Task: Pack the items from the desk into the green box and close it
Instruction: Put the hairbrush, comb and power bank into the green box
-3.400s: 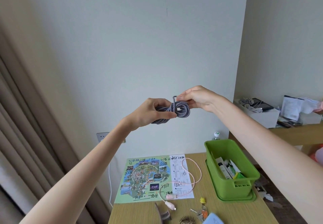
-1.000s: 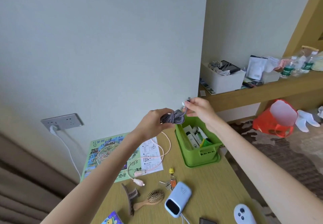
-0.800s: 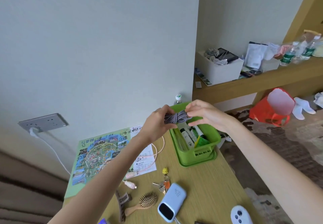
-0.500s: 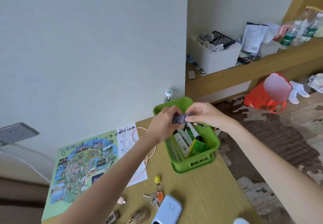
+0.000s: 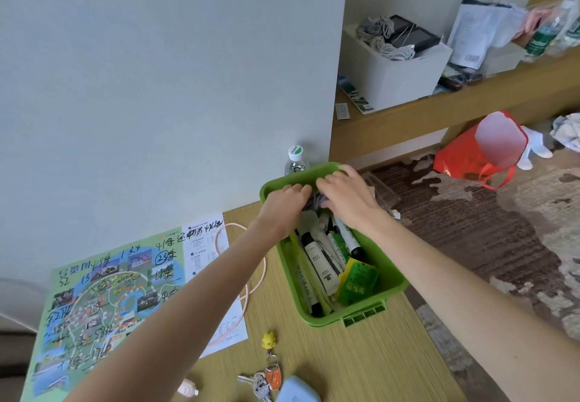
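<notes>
Two hands meet over the far end of the green box (image 5: 328, 318), which stands open on the wooden desk (image 5: 361, 364). The left hand (image 5: 284, 205) and right hand (image 5: 342, 196) both curl their fingers round a coiled grey cable (image 5: 315, 201), held just inside the box's rim. Below it lie cosmetic tubes (image 5: 320, 263) and a green sachet (image 5: 357, 282). On the desk, left of the box: an illustrated map (image 5: 110, 291), a pink cable (image 5: 262, 271) and a key bunch (image 5: 266, 376).
</notes>
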`<act>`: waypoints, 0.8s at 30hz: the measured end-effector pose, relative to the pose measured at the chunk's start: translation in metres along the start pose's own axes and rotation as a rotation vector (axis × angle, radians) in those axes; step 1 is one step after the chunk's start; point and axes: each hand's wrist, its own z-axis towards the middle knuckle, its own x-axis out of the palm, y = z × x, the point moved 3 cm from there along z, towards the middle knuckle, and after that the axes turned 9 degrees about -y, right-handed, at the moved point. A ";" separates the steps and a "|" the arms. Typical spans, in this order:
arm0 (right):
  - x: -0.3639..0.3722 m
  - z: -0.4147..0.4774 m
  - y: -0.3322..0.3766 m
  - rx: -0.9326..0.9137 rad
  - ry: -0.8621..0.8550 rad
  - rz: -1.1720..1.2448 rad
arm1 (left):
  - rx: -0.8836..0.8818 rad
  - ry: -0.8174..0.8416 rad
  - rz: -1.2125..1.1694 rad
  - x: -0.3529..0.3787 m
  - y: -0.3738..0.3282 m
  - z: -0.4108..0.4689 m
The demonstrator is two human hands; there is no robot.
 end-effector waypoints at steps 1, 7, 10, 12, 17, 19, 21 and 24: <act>0.007 -0.001 0.005 -0.029 0.080 -0.105 | 0.025 0.042 0.051 0.006 -0.001 0.000; 0.009 -0.007 0.021 -0.026 0.169 -0.095 | 0.100 0.056 0.108 0.006 0.004 -0.003; -0.012 -0.019 0.027 0.043 0.042 0.087 | 0.068 -0.121 0.007 -0.020 0.009 -0.021; -0.029 -0.033 0.038 0.117 -0.053 0.278 | 0.007 -0.237 -0.096 -0.039 0.014 -0.047; -0.065 -0.080 0.096 0.154 -0.164 0.555 | -0.273 -0.436 -0.371 -0.064 0.020 -0.147; -0.075 -0.103 0.126 0.117 -0.234 0.557 | -0.378 -0.381 -0.430 -0.058 0.017 -0.191; -0.080 -0.128 0.158 0.063 -0.292 0.537 | -0.429 -0.228 -0.437 -0.042 0.012 -0.231; -0.070 -0.159 0.200 -0.046 -0.251 0.544 | -0.479 0.035 -0.379 -0.012 0.003 -0.292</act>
